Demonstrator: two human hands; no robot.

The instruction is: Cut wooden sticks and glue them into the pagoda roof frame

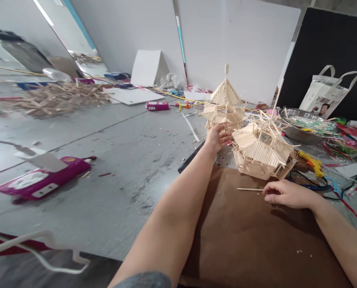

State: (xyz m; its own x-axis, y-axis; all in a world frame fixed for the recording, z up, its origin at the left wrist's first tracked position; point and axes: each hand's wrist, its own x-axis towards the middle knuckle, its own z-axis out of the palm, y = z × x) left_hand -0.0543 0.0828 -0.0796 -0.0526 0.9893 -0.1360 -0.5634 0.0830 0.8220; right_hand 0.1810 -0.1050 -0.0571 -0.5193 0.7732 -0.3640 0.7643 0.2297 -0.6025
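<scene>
My left hand (pixel 216 139) reaches forward to a tall pagoda model (pixel 225 114) built of thin wooden sticks, its fingers curled against the lower tier. The model's base is partly hidden behind that hand. Nearer stands a second, wider stick-built pavilion model (pixel 260 150), with loose sticks jutting from its top. Low over a brown board (pixel 256 236), my right hand (pixel 282 194) has its fingers closed at one end of a thin wooden stick (pixel 249 189).
A yellow glue gun (pixel 313 163) with a black cord lies right of the pavilion. Behind it sits a metal bowl (pixel 301 128) of sticks, beside a white bag (pixel 326 94). At left are a purple power strip (pixel 46 178) and a heap of wood strips (pixel 64 98).
</scene>
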